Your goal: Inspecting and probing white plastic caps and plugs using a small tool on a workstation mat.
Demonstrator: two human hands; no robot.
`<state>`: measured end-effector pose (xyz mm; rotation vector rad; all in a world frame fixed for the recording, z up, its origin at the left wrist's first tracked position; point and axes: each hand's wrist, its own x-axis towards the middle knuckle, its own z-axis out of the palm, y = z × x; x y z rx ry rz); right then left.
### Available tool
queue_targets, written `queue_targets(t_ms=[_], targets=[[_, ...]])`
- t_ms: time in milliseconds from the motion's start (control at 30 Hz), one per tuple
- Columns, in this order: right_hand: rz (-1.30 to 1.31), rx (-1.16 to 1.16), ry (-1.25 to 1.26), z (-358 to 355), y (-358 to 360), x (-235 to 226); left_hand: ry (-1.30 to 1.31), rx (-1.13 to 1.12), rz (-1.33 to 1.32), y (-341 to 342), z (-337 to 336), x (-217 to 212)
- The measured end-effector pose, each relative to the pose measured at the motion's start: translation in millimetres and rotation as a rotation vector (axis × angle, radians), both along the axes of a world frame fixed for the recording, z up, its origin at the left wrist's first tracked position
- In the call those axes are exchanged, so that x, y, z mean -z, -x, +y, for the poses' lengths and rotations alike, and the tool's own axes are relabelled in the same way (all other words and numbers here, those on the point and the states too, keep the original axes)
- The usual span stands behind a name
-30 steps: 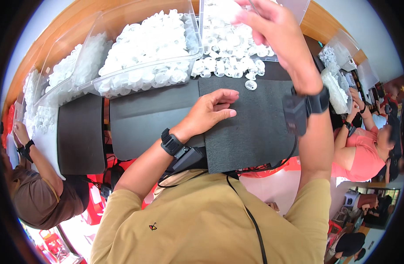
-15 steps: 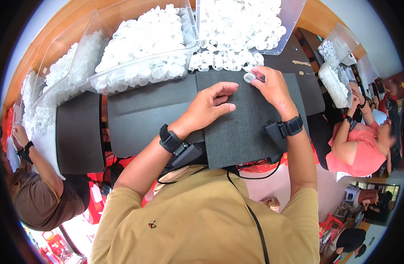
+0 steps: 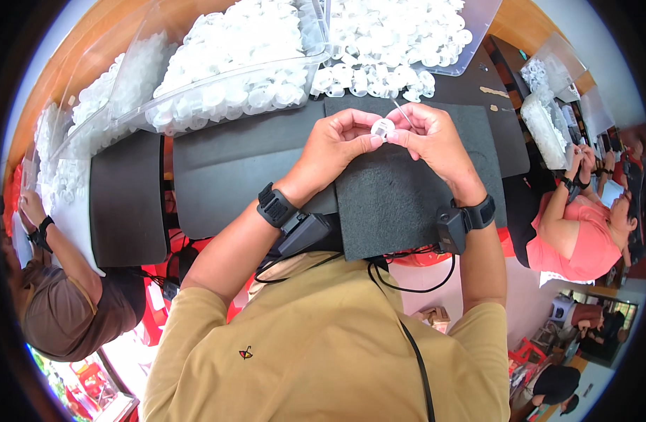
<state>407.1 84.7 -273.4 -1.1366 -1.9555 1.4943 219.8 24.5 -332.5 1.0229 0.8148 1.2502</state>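
Observation:
A small round white plastic part [image 3: 383, 127] with an opening in its face is held up over the dark grey mat [image 3: 407, 200]. My left hand [image 3: 335, 146] pinches it between thumb and fingertips from the left. My right hand [image 3: 441, 143] is closed around a thin metal rod [image 3: 403, 112], which slants across its fingers. The right thumb and fingertips meet the part's right edge. My fingers partly hide the part and the lower end of the rod.
A loose row of white parts [image 3: 372, 81] lies just beyond the mat. Clear bins [image 3: 231, 105] full of similar parts stand at far left, another bin [image 3: 470, 53] behind. Co-workers sit on the left and right. Cables [image 3: 414, 285] hang below the mat's near edge.
My left hand has moved right to meet the right hand, and its open fingers have closed on the white part. The right hand has brought the part slightly left, keeping the rod.

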Motion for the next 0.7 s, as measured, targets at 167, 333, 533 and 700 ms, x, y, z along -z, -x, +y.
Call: queue_targets(t_ms=[167, 333, 533, 700], targets=[[0.132, 0.031, 0.042, -7, 0, 5, -0.006, -0.028, 0.007, -1, -2, 0], [0.160, 0.058, 0.057, -11, -2, 3, 0.008, -0.038, -0.016, 1, -3, 0], [0.230, 0.122, 0.066, -16, -5, 10, 0.014, -0.027, -0.013, -4, -3, -4], [0.247, 0.136, 0.024, -19, 3, 12, -0.059, -0.065, -0.018, -3, -5, 1]])
